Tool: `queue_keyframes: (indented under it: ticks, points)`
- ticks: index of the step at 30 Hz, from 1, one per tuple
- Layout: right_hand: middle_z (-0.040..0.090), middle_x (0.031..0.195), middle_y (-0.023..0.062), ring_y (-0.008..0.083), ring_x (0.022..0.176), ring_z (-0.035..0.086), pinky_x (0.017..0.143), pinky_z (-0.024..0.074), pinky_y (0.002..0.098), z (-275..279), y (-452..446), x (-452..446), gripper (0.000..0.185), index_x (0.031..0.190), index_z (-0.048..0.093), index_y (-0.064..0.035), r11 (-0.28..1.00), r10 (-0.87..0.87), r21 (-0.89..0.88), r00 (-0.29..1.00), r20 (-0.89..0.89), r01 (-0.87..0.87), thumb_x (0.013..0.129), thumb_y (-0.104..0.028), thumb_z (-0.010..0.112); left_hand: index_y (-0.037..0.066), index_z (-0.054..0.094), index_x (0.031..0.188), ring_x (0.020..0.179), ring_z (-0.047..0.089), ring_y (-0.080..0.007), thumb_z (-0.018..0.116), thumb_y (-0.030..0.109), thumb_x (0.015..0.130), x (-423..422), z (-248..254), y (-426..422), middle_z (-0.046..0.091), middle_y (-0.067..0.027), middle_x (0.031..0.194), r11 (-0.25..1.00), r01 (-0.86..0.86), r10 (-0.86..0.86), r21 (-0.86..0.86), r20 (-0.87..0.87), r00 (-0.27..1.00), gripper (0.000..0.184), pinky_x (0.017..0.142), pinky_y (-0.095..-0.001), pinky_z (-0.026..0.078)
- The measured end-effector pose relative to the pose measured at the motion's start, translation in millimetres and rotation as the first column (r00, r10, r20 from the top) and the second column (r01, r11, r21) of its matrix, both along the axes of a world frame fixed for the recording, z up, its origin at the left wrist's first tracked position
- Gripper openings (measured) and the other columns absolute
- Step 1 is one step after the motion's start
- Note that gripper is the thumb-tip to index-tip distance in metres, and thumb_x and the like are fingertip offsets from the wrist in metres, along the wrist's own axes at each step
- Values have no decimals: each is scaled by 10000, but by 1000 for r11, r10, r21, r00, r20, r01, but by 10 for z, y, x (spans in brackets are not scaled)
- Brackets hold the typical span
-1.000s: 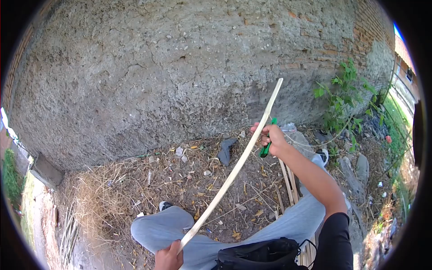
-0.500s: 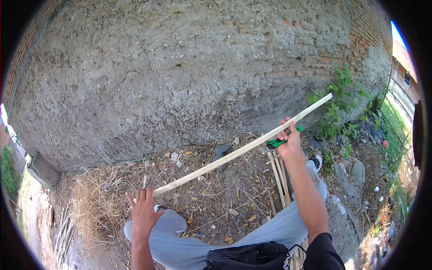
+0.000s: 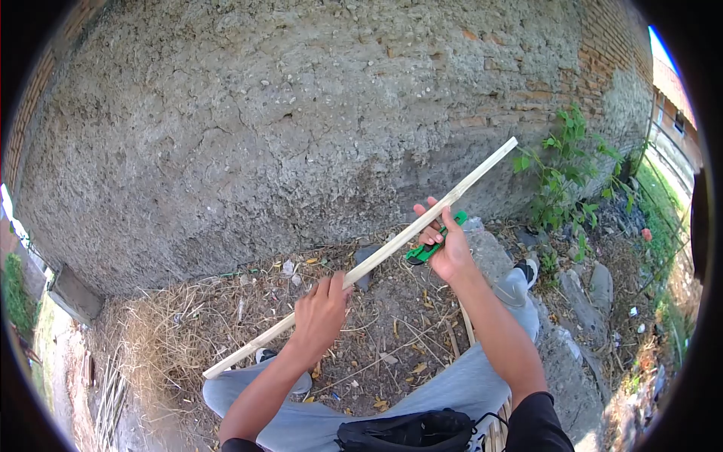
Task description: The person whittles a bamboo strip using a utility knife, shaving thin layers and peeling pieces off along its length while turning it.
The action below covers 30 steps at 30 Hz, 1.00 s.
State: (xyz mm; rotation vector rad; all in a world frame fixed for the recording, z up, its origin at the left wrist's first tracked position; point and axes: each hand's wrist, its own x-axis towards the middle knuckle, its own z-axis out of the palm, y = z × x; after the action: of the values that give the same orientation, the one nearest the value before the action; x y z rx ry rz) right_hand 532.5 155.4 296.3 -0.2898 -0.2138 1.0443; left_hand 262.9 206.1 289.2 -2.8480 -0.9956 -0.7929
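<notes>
A long pale strip of wood or bamboo (image 3: 397, 239) slants across my front, its lower left end above my left knee and its upper right end near the wall. My left hand (image 3: 320, 313) is wrapped around it left of the middle. Farther up, my right hand (image 3: 448, 245) grips the strip between thumb and fingers, some fingers spread. A green box cutter (image 3: 423, 253) is also tucked in that right palm, below the strip. Whether its blade is out cannot be seen.
A rough plastered wall (image 3: 286, 135) with bare brick rises in front. A leafy plant (image 3: 568, 162) grows at its foot on the right. Dry straw (image 3: 166, 331) and stones litter the ground. More strips (image 3: 467, 324) lie by my right leg, and a black bag (image 3: 407, 433) sits at my waist.
My left hand has slid from the strip's lower end toward its middle and closed around it. My right hand and the box cutter have shifted left, and the strip tilts more steeply.
</notes>
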Motion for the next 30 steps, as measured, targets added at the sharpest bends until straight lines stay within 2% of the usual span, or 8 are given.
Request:
queue_keyframes:
  ticks: [4, 6, 7, 10, 14, 16, 19, 30]
  points:
    - [653, 1120, 172, 47, 528, 357, 508, 365, 225, 78, -153, -130, 379, 1302, 502, -2, 925, 224, -373, 898, 379, -73, 1018, -252, 500, 70, 559, 1187, 653, 653, -313, 615, 201, 908, -143, 274, -36, 606, -97, 812, 991, -35, 26, 129, 72, 997, 313, 489, -440, 483]
    - [693, 1030, 156, 40, 487, 379, 454, 346, 236, 105, -314, -292, 313, 1207, 596, 23, 873, 336, -478, 584, 739, 103, 970, -181, 579, 78, 583, 1176, 603, 634, -315, 610, 196, 910, -290, 333, -6, 608, -86, 785, 993, -85, 76, 87, 95, 993, 292, 480, -440, 466]
    - [710, 961, 120, 37, 459, 397, 415, 327, 248, 12, -286, -310, 250, 1109, 657, 29, 843, 217, -378, 402, 890, 383, 928, -142, 634, 87, 595, 1173, 565, 615, -313, 617, 198, 906, -364, 348, -19, 607, -84, 762, 991, -95, 84, 95, 108, 991, 290, 472, -441, 453]
    - [700, 892, 88, 20, 522, 452, 484, 377, 266, -81, -203, -164, 349, 1144, 648, 40, 782, -146, -129, 379, 914, 610, 905, -211, 689, 95, 621, 1161, 552, 604, -308, 628, 193, 897, -583, 293, -168, 608, -86, 755, 988, -123, 111, 88, 139, 984, 281, 470, -438, 442]
    - [670, 1136, 115, 33, 484, 363, 484, 344, 230, -71, -199, -151, 390, 1318, 510, 23, 932, 58, -324, 819, 571, 160, 996, -194, 551, 94, 639, 1152, 537, 592, -303, 646, 195, 884, -820, 150, -380, 606, -87, 749, 993, -119, 115, 22, 142, 983, 286, 474, -431, 439]
    - [659, 1126, 102, 37, 485, 343, 503, 337, 224, -112, -200, -183, 327, 1280, 522, 17, 934, 131, -346, 819, 559, 87, 1021, -181, 497, 85, 654, 1143, 523, 581, -295, 670, 176, 862, -909, 86, -476, 597, -85, 730, 994, -105, 99, 38, 143, 985, 296, 470, -415, 434]
    - [598, 785, 41, 45, 482, 358, 483, 329, 253, -87, -224, -262, 169, 987, 597, 9, 952, 180, -307, 784, 594, 14, 999, -149, 537, 83, 666, 1128, 510, 572, -285, 693, 155, 840, -1021, 16, -561, 594, -80, 719, 993, -112, 117, -35, 182, 976, 298, 459, -395, 428]
    - [526, 749, 12, 63, 546, 396, 539, 346, 247, -296, -191, -427, 119, 878, 596, -44, 957, 245, -269, 798, 551, -108, 946, -139, 618, 33, 672, 1092, 496, 562, -236, 723, 98, 817, -1302, -136, -827, 606, -111, 690, 965, -75, 144, -252, 266, 953, 287, 473, -334, 419]
